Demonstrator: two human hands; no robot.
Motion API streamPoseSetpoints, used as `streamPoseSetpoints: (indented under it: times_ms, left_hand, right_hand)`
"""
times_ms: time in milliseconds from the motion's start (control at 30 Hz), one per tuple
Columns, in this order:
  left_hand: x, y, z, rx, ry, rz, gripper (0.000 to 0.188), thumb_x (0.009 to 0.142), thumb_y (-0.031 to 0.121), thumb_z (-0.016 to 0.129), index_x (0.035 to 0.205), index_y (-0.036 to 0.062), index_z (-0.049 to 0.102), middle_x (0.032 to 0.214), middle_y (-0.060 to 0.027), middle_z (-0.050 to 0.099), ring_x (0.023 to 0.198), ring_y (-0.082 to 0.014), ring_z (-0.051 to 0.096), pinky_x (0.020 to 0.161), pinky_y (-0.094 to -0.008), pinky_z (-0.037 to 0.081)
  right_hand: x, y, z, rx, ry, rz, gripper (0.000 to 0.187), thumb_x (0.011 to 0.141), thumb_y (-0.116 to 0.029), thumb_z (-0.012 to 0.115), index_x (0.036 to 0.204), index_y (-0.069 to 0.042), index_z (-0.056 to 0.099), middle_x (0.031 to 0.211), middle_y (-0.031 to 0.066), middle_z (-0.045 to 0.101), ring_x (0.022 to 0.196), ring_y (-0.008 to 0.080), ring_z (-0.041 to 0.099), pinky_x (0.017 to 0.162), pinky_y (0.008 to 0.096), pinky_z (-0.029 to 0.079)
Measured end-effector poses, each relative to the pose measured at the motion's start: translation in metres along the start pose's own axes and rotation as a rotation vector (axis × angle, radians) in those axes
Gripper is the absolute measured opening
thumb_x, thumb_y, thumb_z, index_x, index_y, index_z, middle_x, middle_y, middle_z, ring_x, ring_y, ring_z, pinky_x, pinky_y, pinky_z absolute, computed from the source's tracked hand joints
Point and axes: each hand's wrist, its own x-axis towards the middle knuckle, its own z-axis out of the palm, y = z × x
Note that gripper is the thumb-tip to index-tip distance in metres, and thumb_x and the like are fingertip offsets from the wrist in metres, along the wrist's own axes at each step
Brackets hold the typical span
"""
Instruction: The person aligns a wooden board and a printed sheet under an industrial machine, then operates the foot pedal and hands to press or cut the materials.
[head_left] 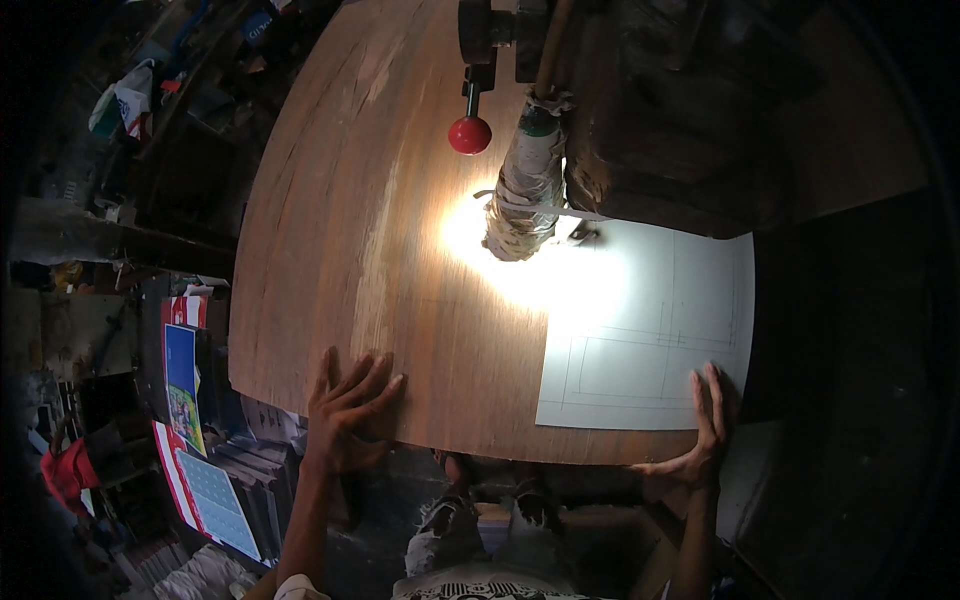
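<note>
A large brown plywood board (pixel 330 230) stretches out in front of me. On its right part lies a white sheet (pixel 640 380) with thin drawn lines, some forming rectangles. My left hand (pixel 352 405) rests on the board's front edge at the left, its fingers spread flat on the wood. At the front right corner is my right hand (pixel 700 435). Two of its stretched fingers lie on the sheet, and the thumb points left along the board's front edge. Both hands are open.
Over the board hangs a wrapped lamp (pixel 528 190), its glare washing out part of the sheet. Beside it are a red ball-ended lever (pixel 469 135) and a dark machine body (pixel 660 130). Stacked dark panels (pixel 250 470) stand at left; a person in red (pixel 68 470) is farther off.
</note>
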Motion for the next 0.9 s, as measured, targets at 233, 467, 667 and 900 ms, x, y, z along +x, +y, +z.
streamPoseSetpoints:
  times_ms: [233, 467, 667, 900]
  left_hand:
    - [0.003, -0.005, 0.001, -0.013, -0.008, -0.005, 0.097, 0.049, 0.033, 0.099, 0.140, 0.0319, 0.065, 0.154, 0.0010, 0.056, 0.148, -0.0219, 0.046, 0.128, -0.0664, 0.011]
    - [0.008, -0.006, 0.000, 0.009, -0.017, 0.011, 0.099, 0.047, 0.033, 0.098, 0.141, 0.0314, 0.065, 0.154, 0.0010, 0.056, 0.147, -0.0218, 0.047, 0.128, -0.0664, 0.012]
    - [0.008, -0.008, -0.002, 0.013, -0.017, 0.007, 0.097, 0.048, 0.031, 0.098, 0.140, 0.0313, 0.065, 0.154, 0.0007, 0.056, 0.147, -0.0215, 0.047, 0.128, -0.0662, 0.011]
    - [0.012, -0.011, 0.001, -0.046, 0.004, 0.013, 0.098, 0.049, 0.034, 0.099, 0.140, 0.0292, 0.066, 0.154, -0.0004, 0.056, 0.148, -0.0234, 0.046, 0.129, -0.0655, 0.009]
  right_hand:
    - [0.002, -0.002, 0.005, 0.072, -0.001, 0.016, 0.142, 0.045, -0.093, 0.078, 0.153, -0.004, 0.049, 0.160, 0.0229, 0.041, 0.148, 0.0435, 0.039, 0.122, 0.0635, 0.028]
    - [0.001, 0.005, 0.012, 0.097, -0.006, 0.017, 0.143, 0.046, -0.093, 0.078, 0.153, -0.003, 0.047, 0.161, 0.0232, 0.040, 0.149, 0.0432, 0.037, 0.122, 0.0633, 0.027]
    - [0.007, -0.001, 0.012, 0.026, 0.025, 0.011, 0.146, 0.044, -0.101, 0.067, 0.150, -0.001, 0.052, 0.159, 0.0226, 0.043, 0.149, 0.0416, 0.038, 0.122, 0.0617, 0.028]
    - [0.011, 0.002, 0.011, -0.035, 0.013, -0.040, 0.145, 0.045, -0.099, 0.071, 0.150, 0.000, 0.052, 0.160, 0.0233, 0.042, 0.148, 0.0426, 0.039, 0.122, 0.0620, 0.028]
